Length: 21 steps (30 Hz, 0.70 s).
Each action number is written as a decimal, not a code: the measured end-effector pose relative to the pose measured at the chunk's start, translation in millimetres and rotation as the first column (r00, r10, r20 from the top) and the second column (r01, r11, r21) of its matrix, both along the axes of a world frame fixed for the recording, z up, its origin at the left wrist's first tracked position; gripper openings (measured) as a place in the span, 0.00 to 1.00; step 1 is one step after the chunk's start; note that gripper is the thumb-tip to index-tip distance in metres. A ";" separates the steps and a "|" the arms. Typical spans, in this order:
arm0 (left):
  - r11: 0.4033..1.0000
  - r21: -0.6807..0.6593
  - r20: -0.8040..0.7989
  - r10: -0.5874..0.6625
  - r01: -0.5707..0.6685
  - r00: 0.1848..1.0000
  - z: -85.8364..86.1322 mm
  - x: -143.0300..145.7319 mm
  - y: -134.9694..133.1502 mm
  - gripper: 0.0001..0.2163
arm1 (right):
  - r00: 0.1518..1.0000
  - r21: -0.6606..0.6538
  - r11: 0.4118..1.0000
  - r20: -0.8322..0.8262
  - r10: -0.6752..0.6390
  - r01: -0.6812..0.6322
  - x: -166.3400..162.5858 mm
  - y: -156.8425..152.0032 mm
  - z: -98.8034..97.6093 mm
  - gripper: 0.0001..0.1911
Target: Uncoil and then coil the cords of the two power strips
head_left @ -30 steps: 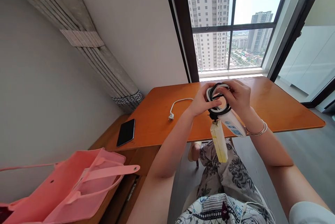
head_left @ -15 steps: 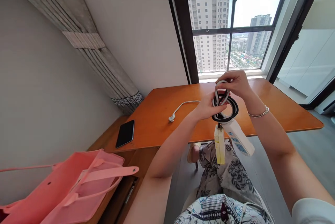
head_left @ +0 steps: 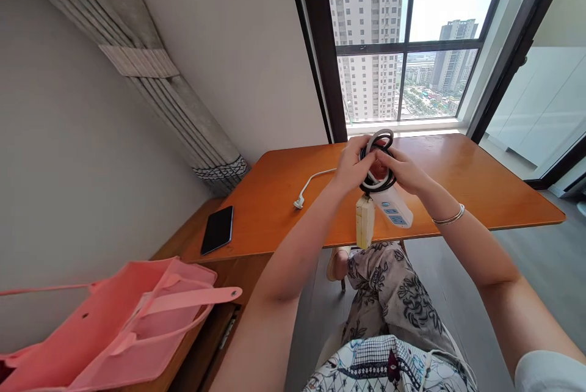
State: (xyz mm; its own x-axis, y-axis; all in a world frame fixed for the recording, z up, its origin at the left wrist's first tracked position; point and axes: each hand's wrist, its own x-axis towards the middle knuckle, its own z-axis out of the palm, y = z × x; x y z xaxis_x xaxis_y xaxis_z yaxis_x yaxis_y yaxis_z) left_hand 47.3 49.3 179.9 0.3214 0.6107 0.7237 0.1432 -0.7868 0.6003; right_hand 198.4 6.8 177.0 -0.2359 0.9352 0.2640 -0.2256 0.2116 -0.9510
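Observation:
Between my hands, above the table, is a coiled bundle of black and white cable. My left hand grips the bundle's left side, and my right hand pinches it from the right. Below the coil hang a white power strip with blue socket faces and a yellowed, boxy block. To the left, a white cord ending in a plug lies on the tabletop and runs behind my left hand. Where my fingertips meet the cables is partly hidden.
The orange-brown wooden table stands below a window. A black phone lies at its left end. An open pink bag is at the lower left, beside the table. A gathered curtain hangs along the wall.
Both hands and the cable bundle have moved slightly left. My right hand has come down from the top loop to the bundle's right side. The strip and block have swung up and left.

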 end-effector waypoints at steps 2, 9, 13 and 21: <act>0.994 -0.052 -0.007 -0.096 0.095 0.995 -2.3 -2.3 5.7 0.14 | 0.997 -0.022 0.998 -0.038 -0.062 0.061 -4.0 4.5 -2.0 0.29; 0.964 -0.258 0.034 -0.052 0.059 0.998 -45.3 -35.4 57.6 0.24 | 0.955 -0.171 0.955 -0.134 -0.265 0.241 0.0 18.1 -6.5 0.30; 0.735 -0.397 -0.361 0.426 -0.550 0.830 -90.4 -78.9 83.3 0.25 | 0.925 -0.224 0.932 -0.190 -0.328 0.285 6.2 24.0 -11.2 0.31; 0.381 -0.290 -0.822 0.370 -0.878 0.433 -129.0 -142.0 97.2 0.36 | 0.929 -0.342 0.924 -0.258 -0.266 0.169 -13.3 33.1 -19.0 0.31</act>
State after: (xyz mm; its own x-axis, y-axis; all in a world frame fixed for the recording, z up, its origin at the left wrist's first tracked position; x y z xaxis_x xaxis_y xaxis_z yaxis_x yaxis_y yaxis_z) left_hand -94.7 146.5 50.8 -0.2477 0.9649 -0.0872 0.8762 0.2615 0.4049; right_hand 185.1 39.9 158.0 0.0261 0.9994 -0.0205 -0.4871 -0.0052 -0.8733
